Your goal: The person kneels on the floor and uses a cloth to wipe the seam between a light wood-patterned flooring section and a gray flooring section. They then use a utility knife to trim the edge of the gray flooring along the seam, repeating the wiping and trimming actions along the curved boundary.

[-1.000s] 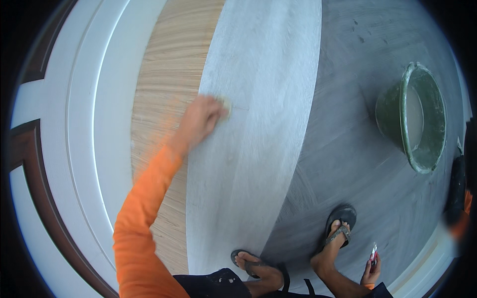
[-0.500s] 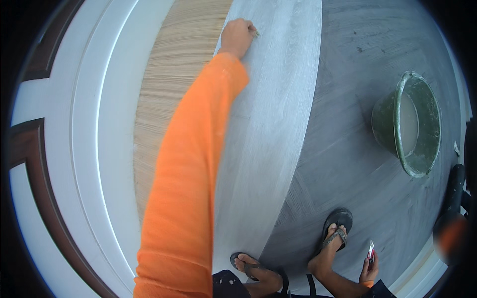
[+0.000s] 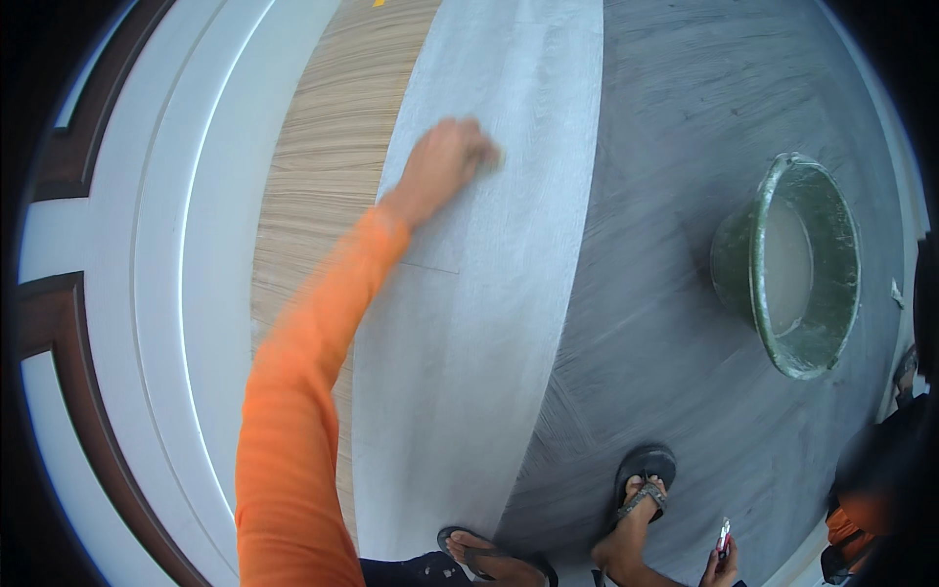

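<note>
My left hand [image 3: 445, 164] in an orange sleeve is closed and blurred by motion. It is over a pale grey vinyl floor plank [image 3: 479, 362], near its left edge. A tiny yellowish bit shows at the fingertips, too small to name. A fine dark line crosses the plank just below this hand. Low at the right, my right hand [image 3: 722, 570] grips a utility knife [image 3: 724, 538] with a red handle and a bright tip pointing up, held away from the plank. Left of the grey plank lies a light brown wood-grain strip [image 3: 328, 137].
A green bucket [image 3: 736, 259] with greyish liquid stands on the dark, streaked floor [image 3: 675, 127] at right. My sandalled feet [image 3: 641, 489] are at the bottom. White moulded trim [image 3: 161, 245] runs along the left. Another person's foot [image 3: 908, 364] shows at the right edge.
My left hand has drawn back toward me along the grey plank. The view has shifted slightly, and a yellow patch now shows at the top. My right hand still holds the utility knife.
</note>
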The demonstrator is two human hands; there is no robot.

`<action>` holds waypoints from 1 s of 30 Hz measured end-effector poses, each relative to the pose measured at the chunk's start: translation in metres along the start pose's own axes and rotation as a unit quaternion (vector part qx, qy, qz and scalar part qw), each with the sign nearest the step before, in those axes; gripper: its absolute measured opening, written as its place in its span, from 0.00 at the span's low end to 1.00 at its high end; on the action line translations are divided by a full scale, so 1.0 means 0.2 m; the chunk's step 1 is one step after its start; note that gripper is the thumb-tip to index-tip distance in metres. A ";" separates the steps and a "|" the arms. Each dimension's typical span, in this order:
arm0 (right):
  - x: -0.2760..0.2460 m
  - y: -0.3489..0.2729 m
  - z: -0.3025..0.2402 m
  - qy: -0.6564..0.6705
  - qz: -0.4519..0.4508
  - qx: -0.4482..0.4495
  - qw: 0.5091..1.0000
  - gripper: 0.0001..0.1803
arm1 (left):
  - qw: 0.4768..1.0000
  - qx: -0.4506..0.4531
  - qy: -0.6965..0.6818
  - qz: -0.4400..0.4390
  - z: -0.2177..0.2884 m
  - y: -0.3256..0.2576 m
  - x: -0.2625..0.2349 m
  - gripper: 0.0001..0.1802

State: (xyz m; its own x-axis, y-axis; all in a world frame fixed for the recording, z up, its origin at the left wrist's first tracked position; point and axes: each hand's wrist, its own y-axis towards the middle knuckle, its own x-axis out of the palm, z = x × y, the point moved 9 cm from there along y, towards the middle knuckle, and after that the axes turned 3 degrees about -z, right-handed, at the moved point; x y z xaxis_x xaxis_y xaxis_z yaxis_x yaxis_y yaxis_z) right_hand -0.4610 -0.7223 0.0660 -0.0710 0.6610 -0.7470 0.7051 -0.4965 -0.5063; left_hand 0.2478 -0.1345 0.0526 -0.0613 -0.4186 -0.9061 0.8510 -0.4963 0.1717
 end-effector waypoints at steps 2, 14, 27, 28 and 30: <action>0.00 -0.03 0.01 0.017 0.021 0.007 1.000 0.27 | 0.997 -0.046 0.042 0.035 -0.14 0.36 -0.02 0.07; 0.11 0.05 -0.18 -0.030 0.050 -0.057 0.997 0.26 | 0.987 -0.047 -0.058 -0.146 0.14 -0.51 0.07 0.03; -0.07 0.05 -0.21 -0.037 0.110 -0.113 0.987 0.26 | 0.988 -0.086 0.097 0.088 -0.10 0.30 0.00 0.06; -0.09 0.01 -0.22 -0.026 0.149 -0.145 0.978 0.26 | 0.982 -0.125 0.106 0.096 -0.16 0.44 0.00 0.06; -0.03 -0.02 -0.13 -0.058 0.104 -0.055 0.991 0.26 | 0.975 -0.147 0.131 0.100 -0.20 0.60 0.03 0.06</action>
State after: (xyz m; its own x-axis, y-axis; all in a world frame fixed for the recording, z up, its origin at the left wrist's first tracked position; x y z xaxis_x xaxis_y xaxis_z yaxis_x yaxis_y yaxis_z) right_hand -0.4455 -0.7089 0.0834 0.0082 0.4784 -0.8781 0.7853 -0.5467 -0.2905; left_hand 0.3701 -0.1658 0.0531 0.2239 -0.2567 -0.9402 0.9474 -0.1692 0.2717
